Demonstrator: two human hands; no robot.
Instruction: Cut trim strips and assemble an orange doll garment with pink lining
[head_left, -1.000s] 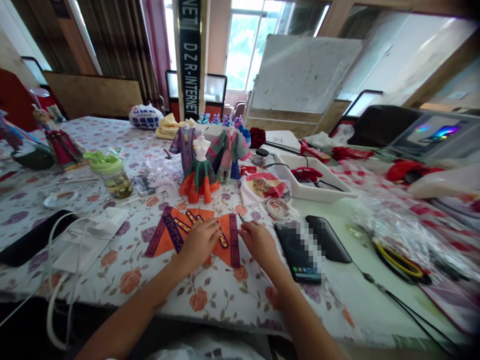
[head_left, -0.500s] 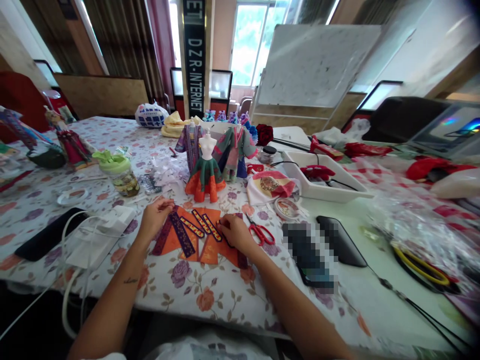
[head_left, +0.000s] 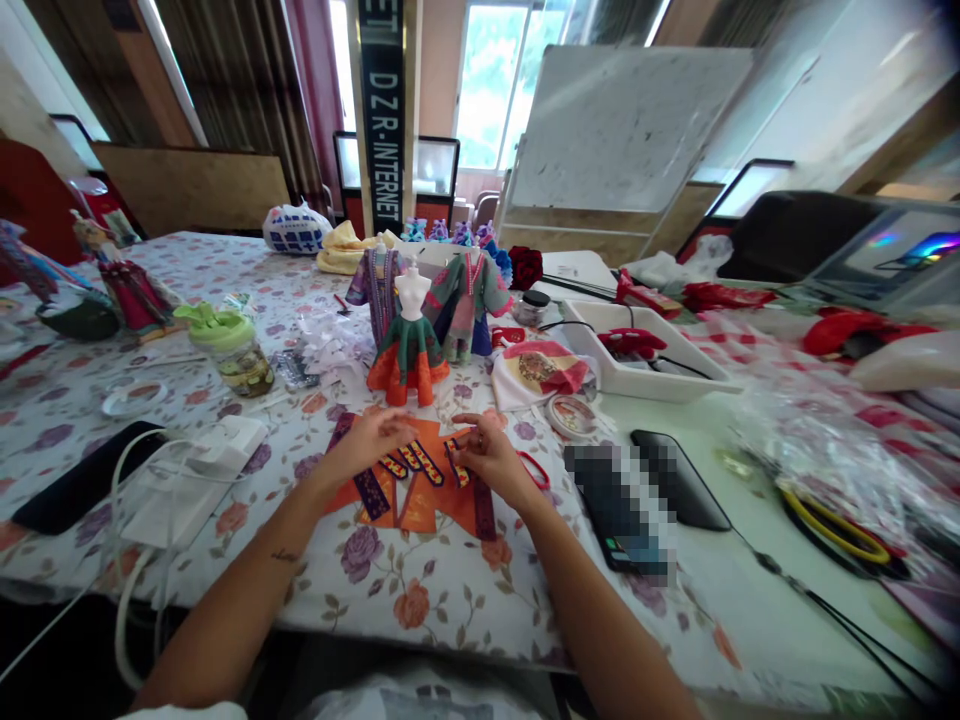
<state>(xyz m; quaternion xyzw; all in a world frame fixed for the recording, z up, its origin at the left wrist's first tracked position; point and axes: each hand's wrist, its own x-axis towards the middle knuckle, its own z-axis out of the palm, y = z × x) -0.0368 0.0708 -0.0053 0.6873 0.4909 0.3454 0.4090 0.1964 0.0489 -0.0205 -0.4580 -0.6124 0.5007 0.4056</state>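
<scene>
I logged both bare hands at work directly in front of the wearer, on a floral tablecloth point(head_left: 322, 590). The left hand point(head_left: 366, 442) was open and palm down, its fingers stretched toward the centre of the work, and I saw nothing held in it. The right hand point(head_left: 489, 457) was loosely curled, with its fingertips point(head_left: 456, 420) at the embroidered trim strips point(head_left: 424, 463). From the head view I could not tell whether those fingers pinched a strip or only touched it.

The strips lay across orange cloth pieces point(head_left: 420, 510), which also carried dark purple woven bands point(head_left: 371, 494). Both hands partly covered this layout. I judged the step in hand to be setting out the trim on the cloth. The strips appeared unfastened, so the position called for small, careful finger adjustments that would not shift their neighbours.

Just beyond the cloth stood a white dress form point(head_left: 405, 298) in a green-and-orange skirt point(head_left: 409, 372). A red loop point(head_left: 535, 470), probably a scissor handle, lay beside the right wrist. A white tray point(head_left: 679, 372) sat farther right.
</scene>
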